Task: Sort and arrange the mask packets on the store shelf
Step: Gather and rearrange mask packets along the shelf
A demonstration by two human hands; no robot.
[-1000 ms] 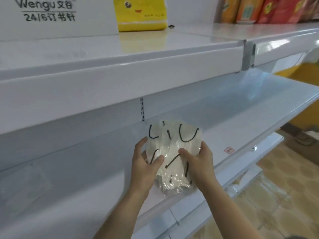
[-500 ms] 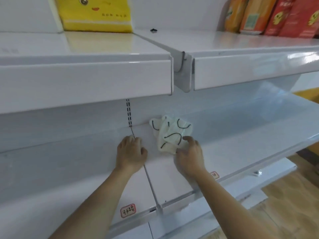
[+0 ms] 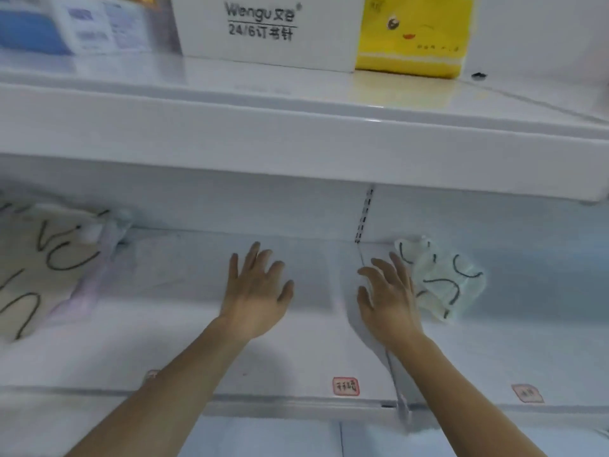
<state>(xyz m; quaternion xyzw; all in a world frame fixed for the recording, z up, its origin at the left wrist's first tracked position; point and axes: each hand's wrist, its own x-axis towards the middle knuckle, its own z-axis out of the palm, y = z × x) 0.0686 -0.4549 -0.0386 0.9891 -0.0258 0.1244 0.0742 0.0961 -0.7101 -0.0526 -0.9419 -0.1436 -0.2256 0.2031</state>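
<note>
Right now both hands are hovering spread and holding nothing: the left hand [image 3: 255,291] is reaching over bare shelf [image 3: 184,351], while the right hand [image 3: 387,300] is sitting just beside the small bunch of mask packets [image 3: 445,278], possibly brushing it. A larger, blurred pile of mask packets [image 3: 43,268] is lying far left. These clear film sleeves are looking light, limp and slippery, so pinching them flat across the middle seems wise.
</note>
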